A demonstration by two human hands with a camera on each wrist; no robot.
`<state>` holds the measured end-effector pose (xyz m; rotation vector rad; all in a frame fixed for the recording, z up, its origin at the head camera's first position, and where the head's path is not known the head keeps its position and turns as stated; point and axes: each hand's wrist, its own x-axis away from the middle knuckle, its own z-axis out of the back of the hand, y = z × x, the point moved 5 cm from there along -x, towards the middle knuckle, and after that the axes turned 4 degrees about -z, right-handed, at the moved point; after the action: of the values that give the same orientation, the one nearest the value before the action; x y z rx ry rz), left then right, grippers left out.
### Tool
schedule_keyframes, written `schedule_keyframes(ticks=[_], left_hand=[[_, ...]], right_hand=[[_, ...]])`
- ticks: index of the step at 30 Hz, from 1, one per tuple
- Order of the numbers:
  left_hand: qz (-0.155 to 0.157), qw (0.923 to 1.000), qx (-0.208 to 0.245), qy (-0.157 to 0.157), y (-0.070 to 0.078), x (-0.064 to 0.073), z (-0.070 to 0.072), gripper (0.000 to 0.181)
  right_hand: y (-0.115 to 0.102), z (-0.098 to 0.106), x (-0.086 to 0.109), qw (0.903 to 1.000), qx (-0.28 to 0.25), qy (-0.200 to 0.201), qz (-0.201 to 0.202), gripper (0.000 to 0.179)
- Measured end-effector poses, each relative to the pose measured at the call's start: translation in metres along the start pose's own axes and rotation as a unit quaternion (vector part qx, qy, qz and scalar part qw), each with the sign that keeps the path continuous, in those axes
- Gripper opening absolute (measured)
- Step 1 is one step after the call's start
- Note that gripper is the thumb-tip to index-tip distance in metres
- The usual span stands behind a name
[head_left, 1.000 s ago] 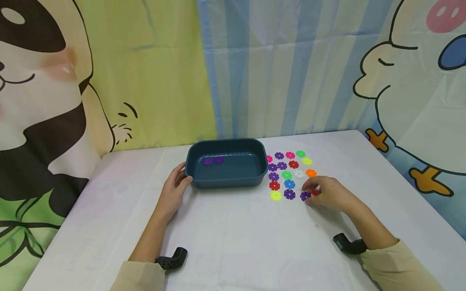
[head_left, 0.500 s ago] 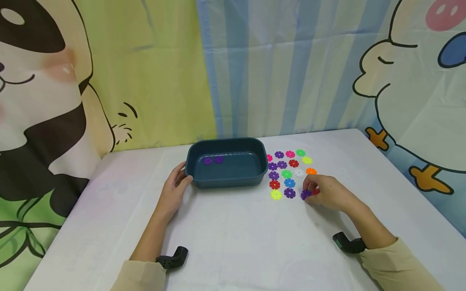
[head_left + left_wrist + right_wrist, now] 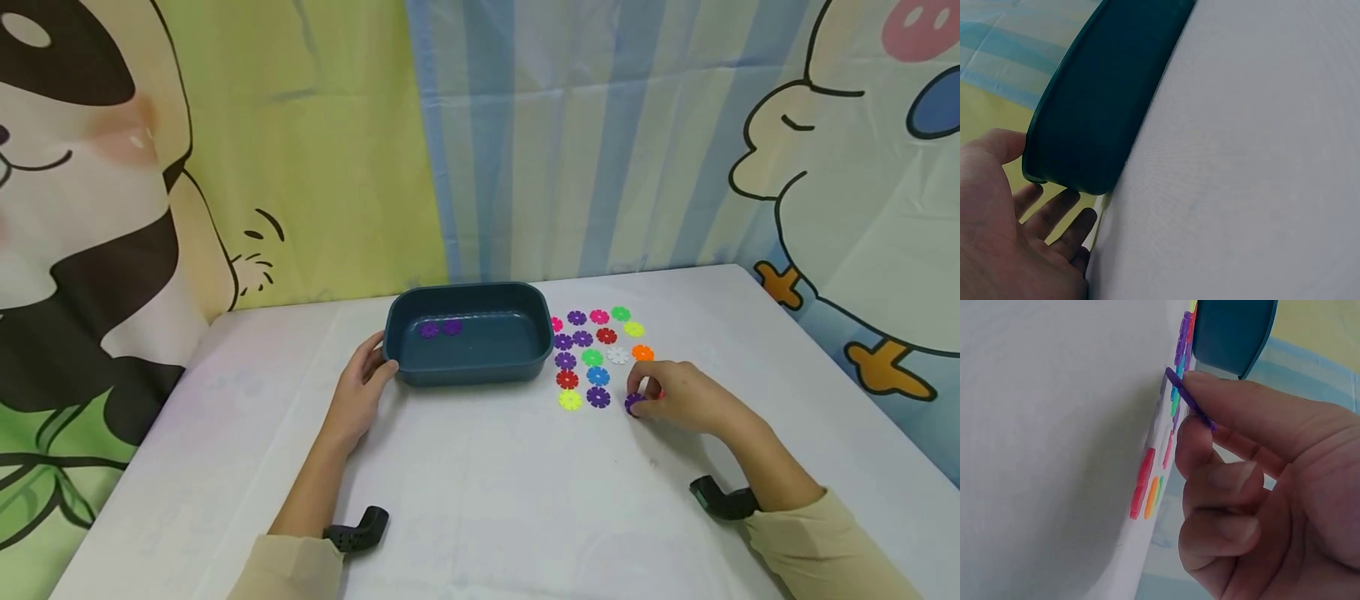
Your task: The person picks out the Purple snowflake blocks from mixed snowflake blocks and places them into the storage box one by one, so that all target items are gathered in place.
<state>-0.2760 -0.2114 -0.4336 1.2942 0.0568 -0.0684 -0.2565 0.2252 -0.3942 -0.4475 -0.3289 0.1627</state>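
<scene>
A dark teal plastic bin [image 3: 472, 375] stands on the white table, with two purple notched discs [image 3: 440, 329] inside. My left hand [image 3: 358, 396] rests at its left end; the left wrist view shows the thumb [image 3: 1007, 145] at the rim and loosely bent fingers against the outer wall. Right of the bin, my right hand [image 3: 686, 400] pinches a purple notched disc [image 3: 1190, 399] between thumb and index finger. The disc is tilted, its lower edge close to the tabletop. A red disc [image 3: 1142, 484] lies close by, mostly hidden by this hand in the head view.
Several flat discs lie in loose rows beside the bin, among them a yellow disc [image 3: 570, 400], a blue disc [image 3: 597, 376], a white disc [image 3: 618, 356] and an orange disc [image 3: 642, 353]. A printed cloth backdrop [image 3: 562, 167] stands behind the table [image 3: 487, 492].
The purple disc at my right fingertips has tipped up from the table and is now pinched, slightly farther right. My left hand and the bin stay where they were.
</scene>
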Motion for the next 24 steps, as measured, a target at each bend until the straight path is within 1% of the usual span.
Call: schedule_keyframes(ticks=[5,9,14,19,24], left_hand=[[-0.002,1.0,-0.002,0.001,0.0,0.001,0.001,0.06],[-0.003,1.0,-0.004,0.002,-0.001,0.001,0.0,0.06],[-0.002,1.0,-0.001,0.001,0.0,0.002,-0.001,0.059],[0.002,1.0,-0.001,0.0,0.003,0.003,-0.002,0.059],[0.001,1.0,-0.005,0.001,0.004,0.004,-0.002,0.059]], right_hand=[[-0.001,0.002,0.001,0.9995,-0.024,-0.015,-0.01,0.022],[0.0,0.006,0.001,0.9975,-0.07,-0.012,-0.007,0.025],[0.001,0.012,0.0,0.9925,-0.122,0.012,0.001,0.031],[0.002,0.018,-0.003,0.9885,-0.146,0.037,-0.015,0.039],[0.003,0.025,-0.007,0.9823,-0.173,0.065,-0.028,0.045]])
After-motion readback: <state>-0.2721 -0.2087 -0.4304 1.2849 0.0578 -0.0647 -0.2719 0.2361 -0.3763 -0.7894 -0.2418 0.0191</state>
